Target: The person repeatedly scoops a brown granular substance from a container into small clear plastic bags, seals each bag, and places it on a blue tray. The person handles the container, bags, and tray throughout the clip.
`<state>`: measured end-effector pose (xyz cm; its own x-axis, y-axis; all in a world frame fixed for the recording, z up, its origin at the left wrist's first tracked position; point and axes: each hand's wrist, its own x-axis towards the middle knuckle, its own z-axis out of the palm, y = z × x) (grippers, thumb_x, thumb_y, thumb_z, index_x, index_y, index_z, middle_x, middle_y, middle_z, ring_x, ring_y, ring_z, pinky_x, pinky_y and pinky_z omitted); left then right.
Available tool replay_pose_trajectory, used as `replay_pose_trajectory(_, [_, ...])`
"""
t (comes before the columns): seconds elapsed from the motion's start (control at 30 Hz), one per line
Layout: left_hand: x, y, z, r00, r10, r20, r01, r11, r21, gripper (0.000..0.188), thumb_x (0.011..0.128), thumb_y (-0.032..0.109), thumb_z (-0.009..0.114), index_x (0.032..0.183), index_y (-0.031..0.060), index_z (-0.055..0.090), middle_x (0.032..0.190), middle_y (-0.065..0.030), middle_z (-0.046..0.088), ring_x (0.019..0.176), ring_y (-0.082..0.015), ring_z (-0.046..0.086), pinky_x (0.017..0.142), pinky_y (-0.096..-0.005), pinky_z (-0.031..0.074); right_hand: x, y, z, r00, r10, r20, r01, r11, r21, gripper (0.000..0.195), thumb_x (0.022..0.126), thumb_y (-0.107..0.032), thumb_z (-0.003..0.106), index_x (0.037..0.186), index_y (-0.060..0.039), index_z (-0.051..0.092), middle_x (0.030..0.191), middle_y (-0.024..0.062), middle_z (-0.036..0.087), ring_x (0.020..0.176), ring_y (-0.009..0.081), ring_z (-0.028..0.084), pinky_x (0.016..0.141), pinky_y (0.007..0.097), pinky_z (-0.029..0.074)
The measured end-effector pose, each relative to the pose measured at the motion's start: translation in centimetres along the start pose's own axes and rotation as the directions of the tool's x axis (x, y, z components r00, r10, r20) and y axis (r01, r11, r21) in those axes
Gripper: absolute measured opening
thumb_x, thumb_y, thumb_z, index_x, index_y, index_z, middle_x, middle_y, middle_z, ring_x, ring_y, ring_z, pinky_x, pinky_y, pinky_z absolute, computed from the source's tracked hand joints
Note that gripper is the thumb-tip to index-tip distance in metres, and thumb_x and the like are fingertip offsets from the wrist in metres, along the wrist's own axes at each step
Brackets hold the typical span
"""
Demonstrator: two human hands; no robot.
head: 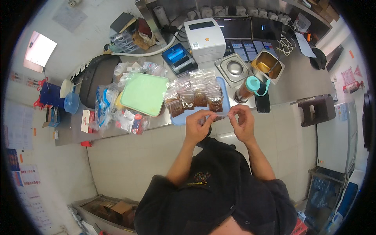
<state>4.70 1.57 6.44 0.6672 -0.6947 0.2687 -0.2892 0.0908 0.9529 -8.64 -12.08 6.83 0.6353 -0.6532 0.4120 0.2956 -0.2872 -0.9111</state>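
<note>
Between my two hands a small clear plastic bag (pixel 221 115) is stretched by its top edge, over the front rim of a blue tray (pixel 179 119). My left hand (pixel 199 124) pinches one corner between thumb and fingertips. The opposite corner is pinched by my right hand (pixel 242 122). Something dark shows low in the bag, but most of it is hidden. Just beyond, several zip bags of brown sauce (pixel 200 97) lie in overlapping rows on the tray. A bottle with a teal lid (pixel 252 84) and dark contents stands beyond my right hand.
A black phone (pixel 262 101) lies near the counter edge. Behind are a steel container with a spoon (pixel 268 66), a steel lid (pixel 234 69), a white label printer (pixel 205 41) and a blue-black device (pixel 179 58). Left are a green tray (pixel 144 94) and plastic-wrapped packs (pixel 130 121).
</note>
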Motion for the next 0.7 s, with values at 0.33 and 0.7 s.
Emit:
replay_pose_trajectory(0.33, [-0.5,0.2,0.9,0.946,-0.299,0.128,0.312,0.944,-0.103,0.008,0.093,0.007,0.069,0.096,-0.0010,0.070,0.086,-0.0045,0.071,0.080,-0.0086,0.064,0.068,-0.0225,0.050,-0.1,-0.7,0.5,0.969,0.213,0.124,-0.224,0.971,0.082,0.054,0.086,0.005,0.066,0.136,0.0005,0.048,0.088,0.0028,0.061,0.083,0.0102,0.059,0.079,0.0272,0.047])
replay_pose_trajectory(0.7, [-2.3,-8.0,2.9,0.888,-0.459,-0.038,0.446,0.877,-0.177,0.029,0.097,0.026,0.066,0.109,-0.0003,0.066,0.089,-0.0063,0.070,0.055,-0.0071,0.053,0.046,-0.0230,0.041,0.1,9.2,-1.1,0.902,0.371,0.221,-0.313,0.914,-0.257,0.023,0.079,-0.004,0.079,0.100,-0.0016,0.069,0.079,0.0053,0.071,0.072,0.0102,0.064,0.071,0.0276,0.051])
